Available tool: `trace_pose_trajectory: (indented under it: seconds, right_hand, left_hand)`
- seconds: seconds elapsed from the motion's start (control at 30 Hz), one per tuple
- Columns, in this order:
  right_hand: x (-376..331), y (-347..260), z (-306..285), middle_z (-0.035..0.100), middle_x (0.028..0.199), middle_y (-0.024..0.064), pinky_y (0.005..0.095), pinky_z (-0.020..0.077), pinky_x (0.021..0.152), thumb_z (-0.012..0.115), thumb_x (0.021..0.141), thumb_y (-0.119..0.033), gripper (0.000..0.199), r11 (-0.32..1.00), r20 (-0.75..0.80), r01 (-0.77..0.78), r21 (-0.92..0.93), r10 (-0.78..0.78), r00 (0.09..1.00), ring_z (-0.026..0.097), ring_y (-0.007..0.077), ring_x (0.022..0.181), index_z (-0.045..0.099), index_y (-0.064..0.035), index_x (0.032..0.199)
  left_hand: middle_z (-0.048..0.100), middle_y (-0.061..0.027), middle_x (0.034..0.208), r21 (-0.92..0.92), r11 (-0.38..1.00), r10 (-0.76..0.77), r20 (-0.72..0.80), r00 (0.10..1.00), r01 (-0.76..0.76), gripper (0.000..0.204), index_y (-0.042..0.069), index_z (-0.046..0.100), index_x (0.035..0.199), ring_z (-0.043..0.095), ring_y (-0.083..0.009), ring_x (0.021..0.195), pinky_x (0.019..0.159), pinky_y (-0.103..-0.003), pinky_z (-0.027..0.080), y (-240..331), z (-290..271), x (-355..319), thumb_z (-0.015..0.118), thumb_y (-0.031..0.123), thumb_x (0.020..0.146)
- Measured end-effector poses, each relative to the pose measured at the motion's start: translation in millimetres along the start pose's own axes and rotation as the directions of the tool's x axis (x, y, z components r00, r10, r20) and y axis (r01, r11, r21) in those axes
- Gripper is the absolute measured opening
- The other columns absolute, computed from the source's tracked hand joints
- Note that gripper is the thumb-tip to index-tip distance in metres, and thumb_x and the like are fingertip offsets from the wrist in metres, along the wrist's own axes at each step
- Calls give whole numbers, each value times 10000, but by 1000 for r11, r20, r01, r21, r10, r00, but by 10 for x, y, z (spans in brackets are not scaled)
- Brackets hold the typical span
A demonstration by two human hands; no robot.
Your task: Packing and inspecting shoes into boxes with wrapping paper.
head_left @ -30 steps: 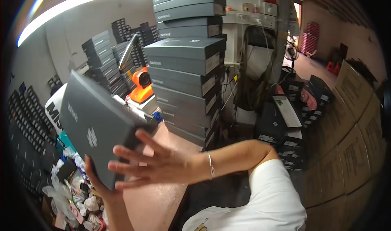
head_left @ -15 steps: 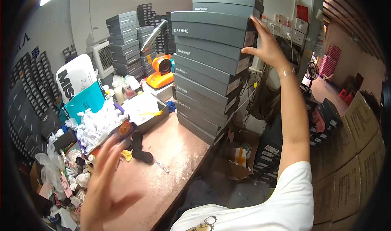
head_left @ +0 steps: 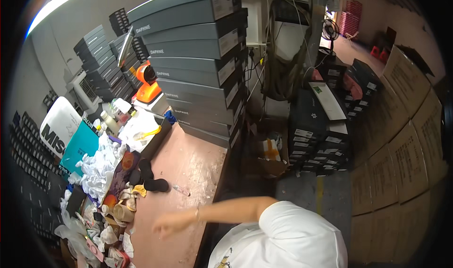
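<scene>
My right hand (head_left: pixel 167 223) is low over the pink tabletop (head_left: pixel 188 157), near its front part, with the forearm reaching in from the right. It is smeared by motion, so its fingers do not show clearly. I see nothing in it that I can name. My left hand is out of view. Beyond the right hand lie a slim white-and-red pen-like thing (head_left: pixel 181 190) and some soft black pieces (head_left: pixel 156 185). A tall, uneven stack of dark grey shoe boxes (head_left: pixel 185 45) stands on the far part of the table, touched by neither hand.
Crumpled white paper (head_left: pixel 96 159) fills a box along the table's left side, beside a teal lid (head_left: pixel 78 145). An orange device (head_left: pixel 147 86) stands behind. Black shoe boxes (head_left: pixel 306 121) are piled right of the table, and brown cartons (head_left: pixel 401 150) line the far right.
My right hand has left the side of the box stack and come down over the table. My left hand has gone out of view. The view has turned rightward.
</scene>
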State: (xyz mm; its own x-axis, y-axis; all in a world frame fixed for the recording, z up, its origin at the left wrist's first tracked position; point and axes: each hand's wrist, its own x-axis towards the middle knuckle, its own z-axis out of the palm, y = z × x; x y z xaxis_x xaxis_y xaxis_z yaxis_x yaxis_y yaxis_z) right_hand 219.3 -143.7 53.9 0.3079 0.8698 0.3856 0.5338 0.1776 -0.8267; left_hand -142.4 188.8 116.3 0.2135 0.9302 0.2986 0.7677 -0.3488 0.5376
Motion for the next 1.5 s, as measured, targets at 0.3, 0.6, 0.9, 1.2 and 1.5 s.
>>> trace_pose_trajectory:
  seconds: [0.3, 0.6, 0.9, 1.2, 1.5]
  right_hand:
    - [-515, 751, 1168, 619, 954, 167, 439, 531, 767, 623, 827, -541, 637, 681, 253, -694, 232, 647, 719, 638, 278, 892, 564, 8, 1145]
    - [-217, 372, 334, 549, 694, 47, 309, 396, 489, 670, 814, -519, 500, 659, 18, -551, 511, 633, 774, 485, 141, 556, 631, -24, 870]
    - [-1, 810, 2082, 606, 961, 132, 425, 474, 735, 781, 732, -425, 457, 892, -242, -117, 437, 242, 940, 579, 304, 870, 580, -54, 905]
    - [-862, 115, 1047, 607, 827, 212, 434, 505, 734, 620, 828, -370, 386, 887, 341, -166, -430, 330, 880, 618, 368, 789, 649, 7, 751]
    - [-561, -20, 472, 588, 823, 134, 417, 484, 670, 612, 801, -83, 76, 933, -53, -181, -312, 173, 984, 593, 334, 778, 594, -50, 868]
  left_hand:
    - [405, -264, 1372, -414, 407, -153, 848, 508, 814, 558, -71, 406, 1350, 465, -343, 1176, 1023, -400, 366, 1100, 1449, -1778, 604, 146, 875]
    - [394, -265, 1382, -786, 323, 943, 312, -113, 527, 579, -71, 382, 1364, 449, -348, 1196, 1035, -402, 353, 3950, 682, -2967, 604, 125, 866]
    - [383, -265, 1392, -752, 469, 883, 397, 248, -463, 603, -71, 357, 1378, 434, -353, 1217, 1046, -405, 341, 2444, 911, -1856, 604, 104, 857]
    - [357, -342, 1386, 70, 801, 502, 460, 732, -594, 735, -100, 339, 1364, 370, -472, 1257, 1071, -456, 312, -420, 1333, -909, 664, 322, 857]
    - [443, -170, 1338, -271, 673, 684, 582, 440, -688, 668, 122, 420, 1385, 341, -347, 1314, 1013, -658, 240, 1508, 2172, -1694, 672, 336, 805]
